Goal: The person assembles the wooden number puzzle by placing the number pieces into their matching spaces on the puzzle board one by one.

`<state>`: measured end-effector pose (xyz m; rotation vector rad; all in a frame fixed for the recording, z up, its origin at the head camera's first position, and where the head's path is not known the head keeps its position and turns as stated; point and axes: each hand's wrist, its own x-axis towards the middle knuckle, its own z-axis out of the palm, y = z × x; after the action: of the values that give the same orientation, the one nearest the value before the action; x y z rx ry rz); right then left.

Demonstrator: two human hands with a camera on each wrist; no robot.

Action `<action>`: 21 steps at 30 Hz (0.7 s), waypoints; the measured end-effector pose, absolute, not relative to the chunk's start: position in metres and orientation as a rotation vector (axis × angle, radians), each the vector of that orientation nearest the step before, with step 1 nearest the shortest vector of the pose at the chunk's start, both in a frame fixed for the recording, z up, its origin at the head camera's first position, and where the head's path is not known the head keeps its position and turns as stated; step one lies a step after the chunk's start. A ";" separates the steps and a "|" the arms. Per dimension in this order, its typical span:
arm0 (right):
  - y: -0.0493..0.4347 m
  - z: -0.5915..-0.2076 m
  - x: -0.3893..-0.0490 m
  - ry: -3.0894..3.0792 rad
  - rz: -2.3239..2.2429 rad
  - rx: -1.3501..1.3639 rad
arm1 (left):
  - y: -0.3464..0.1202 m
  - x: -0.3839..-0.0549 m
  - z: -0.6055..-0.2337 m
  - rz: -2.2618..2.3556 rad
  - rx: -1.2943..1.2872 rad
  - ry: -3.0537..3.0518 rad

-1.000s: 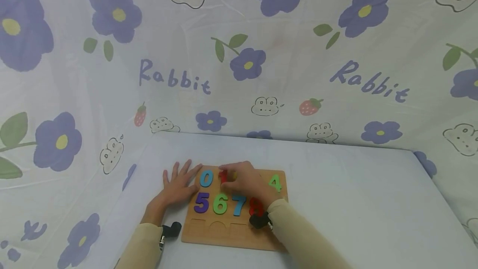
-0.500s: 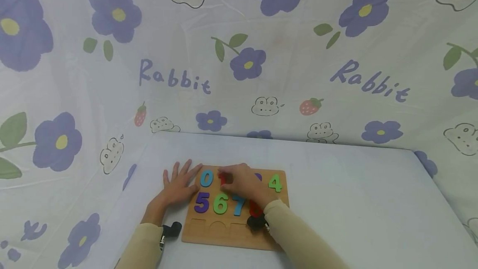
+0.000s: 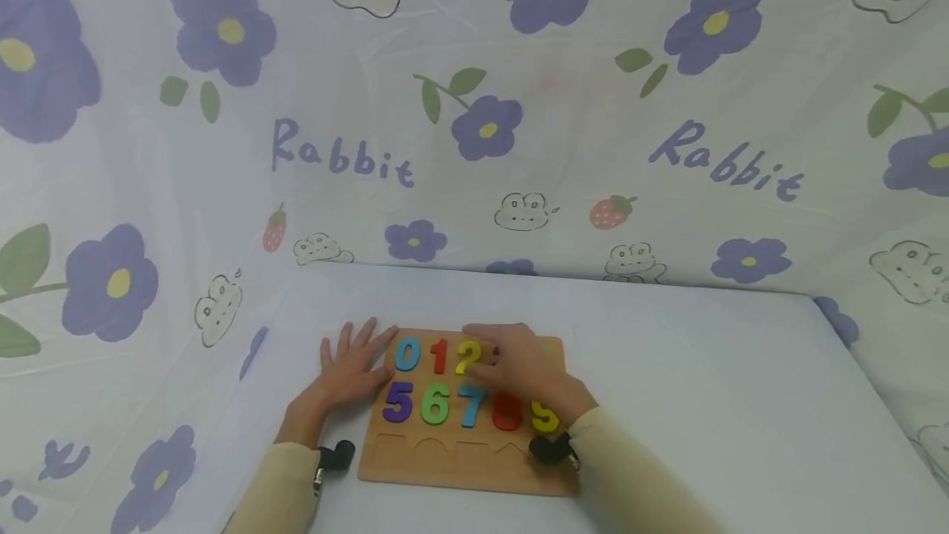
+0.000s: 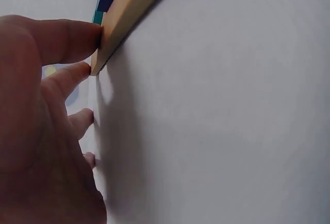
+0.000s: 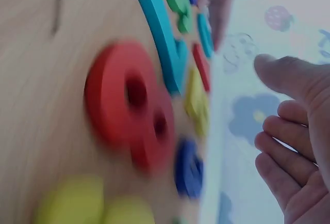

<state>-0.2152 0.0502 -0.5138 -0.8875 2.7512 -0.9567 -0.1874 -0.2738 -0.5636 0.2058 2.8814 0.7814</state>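
A wooden number board [image 3: 415,468] lies on the white table, with coloured digits seated in two rows. My left hand [image 3: 352,369] rests at its left edge, fingers spread; in the left wrist view the thumb [image 4: 72,41] and index fingertip touch the board's side. Over the top row is my right hand [image 3: 526,365], nearest the yellow 2 [image 3: 463,368] and partly covering the purple-blue 3 [image 5: 186,175]. The right wrist view shows its fingers loosely bent, with nothing between them, apart from the digits. Most of the green 4 is hidden. The red 8 [image 5: 108,105] looms close there.
Blue 0 [image 3: 399,355] and red 1 [image 3: 440,357] sit in the top row; purple 5 [image 3: 399,402], green 6, blue 7 and yellow 9 [image 3: 546,423] are below. Shallow cut outlines run along the board's front. A patterned cloth [image 3: 445,213] hangs behind the table [image 3: 704,369].
My right hand has moved right from the red 1 to over the 2 and 3, uncovering the 1, 2 and 9. The left hand stays at the board's edge.
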 end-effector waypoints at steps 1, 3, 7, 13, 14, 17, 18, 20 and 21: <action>0.060 -0.508 -0.213 2.756 -0.952 -0.862 | -0.274 -0.186 -0.559 0.764 0.204 2.887; 0.080 -0.498 -0.209 2.785 -0.943 -0.814 | -0.276 -0.182 -0.550 0.745 0.189 2.899; 0.122 -0.488 -0.202 2.936 -0.893 -0.788 | -0.280 -0.172 -0.531 0.735 0.131 2.954; 0.178 -0.474 -0.185 3.204 -0.690 -0.753 | -0.287 -0.152 -0.493 0.737 0.165 3.132; 0.185 -0.472 -0.182 3.242 -0.642 -0.729 | -0.288 -0.147 -0.484 0.739 0.176 3.169; 0.204 -0.464 -0.173 3.362 -0.480 -0.666 | -0.289 -0.134 -0.458 0.727 0.182 3.273; 0.209 -0.462 -0.170 3.398 -0.440 -0.652 | -0.289 -0.130 -0.451 0.711 0.176 3.308; 0.217 -0.460 -0.165 3.462 -0.390 -0.642 | -0.289 -0.123 -0.438 0.655 0.146 3.379; 0.220 -0.459 -0.163 3.485 -0.371 -0.639 | -0.289 -0.119 -0.434 0.618 0.126 3.410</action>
<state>-0.1627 0.2202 -0.4588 -0.6389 3.4855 -0.3712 -0.1194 -0.2889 -0.4339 0.1259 3.4100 0.6183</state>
